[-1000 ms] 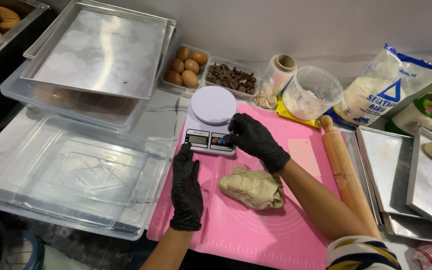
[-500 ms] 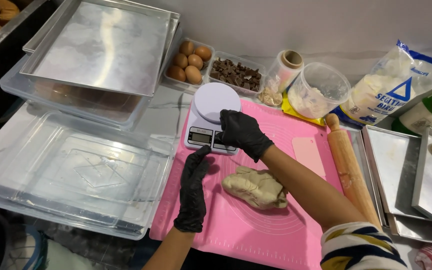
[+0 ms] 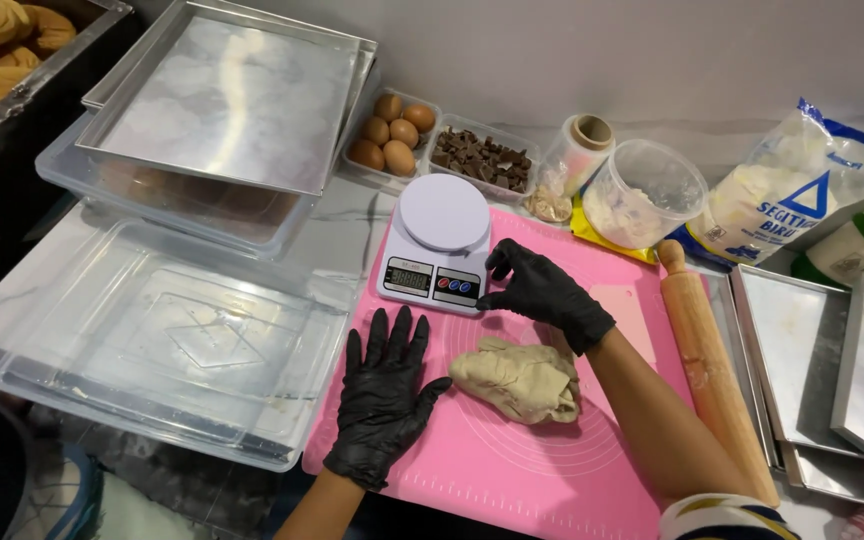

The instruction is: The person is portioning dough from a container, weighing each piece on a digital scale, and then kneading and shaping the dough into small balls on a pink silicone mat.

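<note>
Scale (image 3: pixel 436 240) sits at the far-left corner of the pink mat (image 3: pixel 512 470), white platter bare, display and buttons facing the person so they can be read and pressed from the working side; right hand (image 3: pixel 542 295) in a black glove is at the scale's near-right corner, fingertips curled onto the edge by the buttons, pinching nothing, probably pressing or steadying; left hand (image 3: pixel 384 395) lies flat and spread on the mat just near of the scale, released, holding nothing, likely pinning the mat; dough (image 3: pixel 520 380) rests on the mat near-right of the scale, between the two hands, touching neither as far as I can tell; rolling pin (image 3: pixel 712 375) lies well right of the scale along the mat edge; eggs (image 3: pixel 390 130) and chocolate tub (image 3: pixel 482 160) just behind the scale; versus half a second ago the left hand has flattened and opened wider, right hand slid from the display toward the corner
</note>
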